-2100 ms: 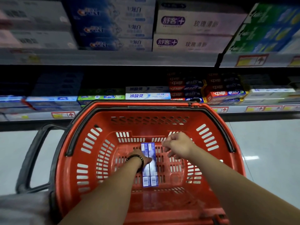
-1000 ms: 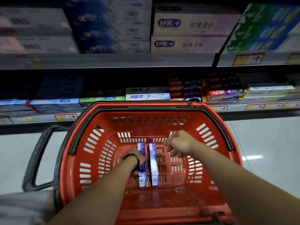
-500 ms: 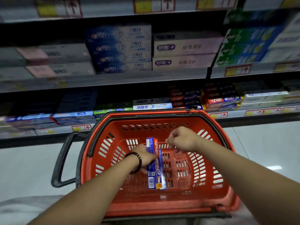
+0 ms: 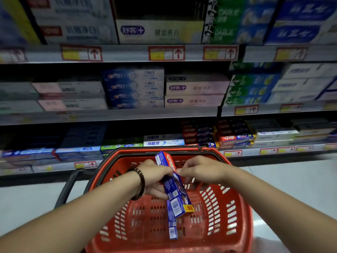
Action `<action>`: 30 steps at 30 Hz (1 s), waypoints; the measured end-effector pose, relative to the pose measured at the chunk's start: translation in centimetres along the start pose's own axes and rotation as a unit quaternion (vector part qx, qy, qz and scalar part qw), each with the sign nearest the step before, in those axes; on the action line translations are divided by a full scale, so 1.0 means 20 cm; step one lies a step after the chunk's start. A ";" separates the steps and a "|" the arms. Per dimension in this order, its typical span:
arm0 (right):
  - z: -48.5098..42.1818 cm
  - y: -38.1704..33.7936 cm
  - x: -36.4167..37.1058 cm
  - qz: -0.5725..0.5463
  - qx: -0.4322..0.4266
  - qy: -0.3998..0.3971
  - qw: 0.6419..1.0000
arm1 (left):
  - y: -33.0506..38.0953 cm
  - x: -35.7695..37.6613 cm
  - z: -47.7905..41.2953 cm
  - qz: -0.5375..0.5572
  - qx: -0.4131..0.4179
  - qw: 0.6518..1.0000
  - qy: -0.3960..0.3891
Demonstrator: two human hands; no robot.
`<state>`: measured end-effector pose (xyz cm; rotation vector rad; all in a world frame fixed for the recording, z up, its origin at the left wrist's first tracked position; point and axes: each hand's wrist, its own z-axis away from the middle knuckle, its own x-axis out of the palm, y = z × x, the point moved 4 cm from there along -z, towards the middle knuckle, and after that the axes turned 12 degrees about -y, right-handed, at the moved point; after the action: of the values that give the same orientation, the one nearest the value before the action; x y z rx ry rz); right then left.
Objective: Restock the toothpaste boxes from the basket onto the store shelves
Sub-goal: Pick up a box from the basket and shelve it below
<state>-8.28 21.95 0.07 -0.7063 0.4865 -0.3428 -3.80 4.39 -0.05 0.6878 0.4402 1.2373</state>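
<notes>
Above the red basket (image 4: 243, 207), the left hand (image 4: 155, 177), wearing a dark bracelet (image 4: 141, 181), is wrapped round a blue toothpaste box (image 4: 175, 189) from its 9 o'clock side, the box's red end tipped towards 11 o'clock. A second box (image 4: 172, 230) pokes out beneath it towards 6 o'clock. From 3 o'clock the right hand (image 4: 202, 169) meets the box with curled fingertips; I cannot tell whether it is pinching, and the stocked shelves (image 4: 127, 115) stand at 12 o'clock.
</notes>
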 end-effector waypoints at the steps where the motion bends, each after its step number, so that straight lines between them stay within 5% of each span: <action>1: 0.02 0.00 0.01 -0.034 -0.006 -0.003 0.999 | 0.03 -0.01 0.02 0.011 0.014 1.000 0.006; 9: 0.10 0.00 0.01 -0.088 -0.012 -0.059 0.994 | 0.10 -0.11 0.09 0.140 0.073 0.987 0.044; 30: 0.07 -0.12 -0.20 -0.081 -0.157 0.162 0.971 | 0.22 -0.27 0.12 0.284 0.075 0.955 0.039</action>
<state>-11.29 22.85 3.75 -1.0075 0.8068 -0.5473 -6.91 -0.61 4.53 0.9359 0.4165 1.7923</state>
